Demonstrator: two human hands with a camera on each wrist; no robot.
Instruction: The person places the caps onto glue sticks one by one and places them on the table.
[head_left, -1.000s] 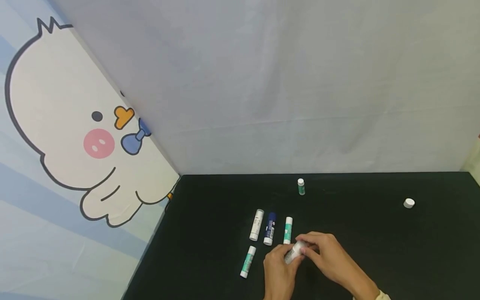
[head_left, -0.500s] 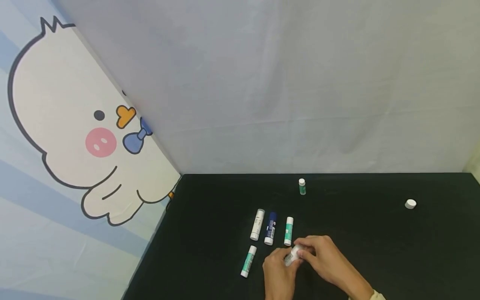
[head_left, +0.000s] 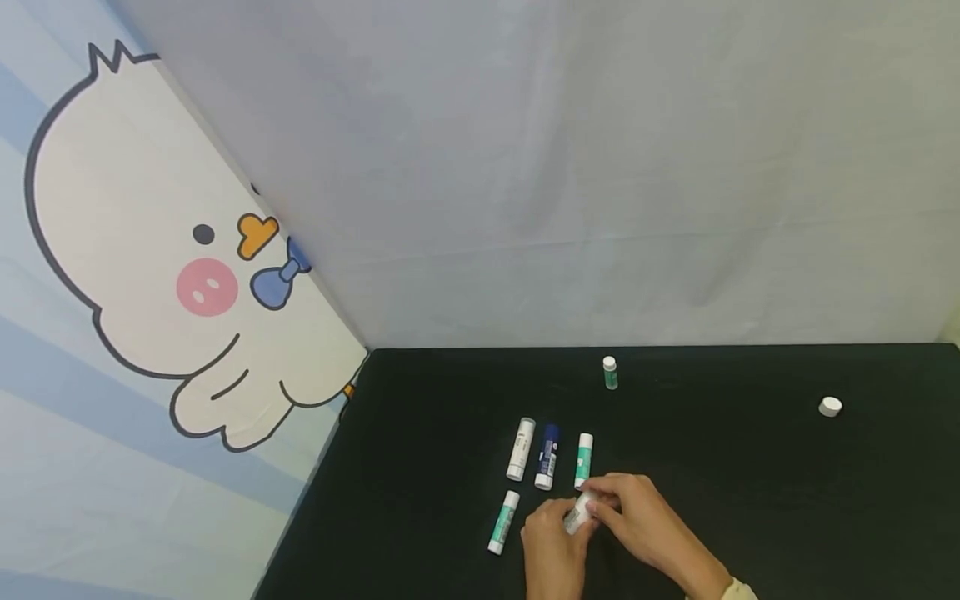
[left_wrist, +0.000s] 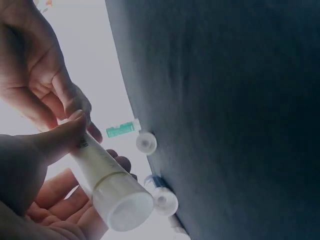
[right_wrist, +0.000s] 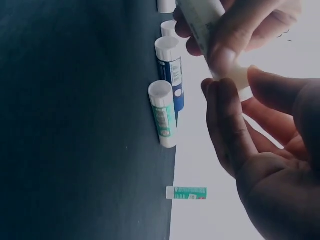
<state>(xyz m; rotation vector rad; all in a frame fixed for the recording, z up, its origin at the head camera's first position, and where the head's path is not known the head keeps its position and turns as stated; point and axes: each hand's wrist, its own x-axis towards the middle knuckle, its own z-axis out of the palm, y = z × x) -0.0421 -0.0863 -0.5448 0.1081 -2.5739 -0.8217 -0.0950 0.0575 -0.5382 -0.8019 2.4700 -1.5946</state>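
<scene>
Both hands meet on a white glue stick (head_left: pixel 578 515) near the front of the black table. My left hand (head_left: pixel 553 546) grips its body, thumb laid along the side; the left wrist view shows the stick's hollow white base end (left_wrist: pixel 131 212). With thumb and fingertips, my right hand (right_wrist: pixel 270 130) pinches the white opposite end, which the fingers partly cover. Just beyond the hands lies a green-and-white glue stick (head_left: pixel 583 461). Beside it are a navy glue stick (head_left: pixel 547 458) and another white one (head_left: pixel 521 450). A second green-and-white stick (head_left: pixel 503 523) lies left of my left hand.
Near the back edge of the black table (head_left: pixel 712 467) is a small green glue stick (head_left: pixel 611 373) with a white end. A loose white cap (head_left: pixel 830 407) sits at the far right. A pale cloth (head_left: pixel 600 167) hangs behind the table, and a cartoon-printed panel (head_left: pixel 135 217) stands left.
Both hands have shifted slightly left with the white glue stick between them, the right hand a little more. The head view has drifted slightly. The other glue sticks stay put.
</scene>
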